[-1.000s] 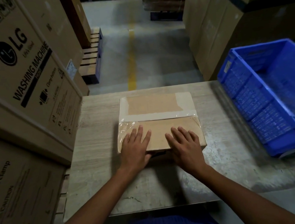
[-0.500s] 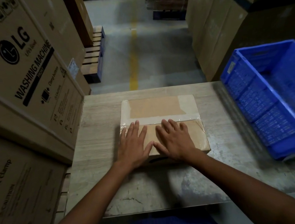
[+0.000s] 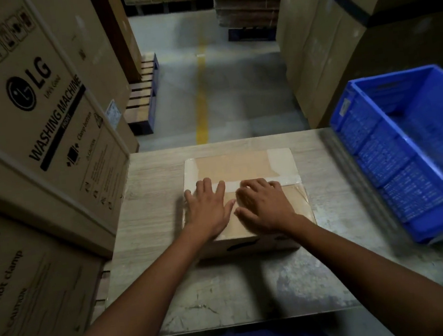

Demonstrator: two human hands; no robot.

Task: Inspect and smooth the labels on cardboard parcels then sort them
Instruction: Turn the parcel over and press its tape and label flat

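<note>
While the cardboard parcel (image 3: 236,166) lay flat near the middle of the pale table (image 3: 148,192), both hands rested palm-down on its top, side by side and almost touching. The left hand (image 3: 208,210) was spread with its fingers straight, their tips reaching the pale tape band (image 3: 288,179) that crossed the top from side to side. The right hand (image 3: 266,207) was slightly blurred, its fingers relaxed and laid on the same band, grasping nothing. A blue crate (image 3: 406,152) sat at the table's right edge, apart from the parcel. A tall washing machine carton (image 3: 36,106) stood against the table's left side, and a yellow floor line (image 3: 201,109) ran away beyond the far edge.
</note>
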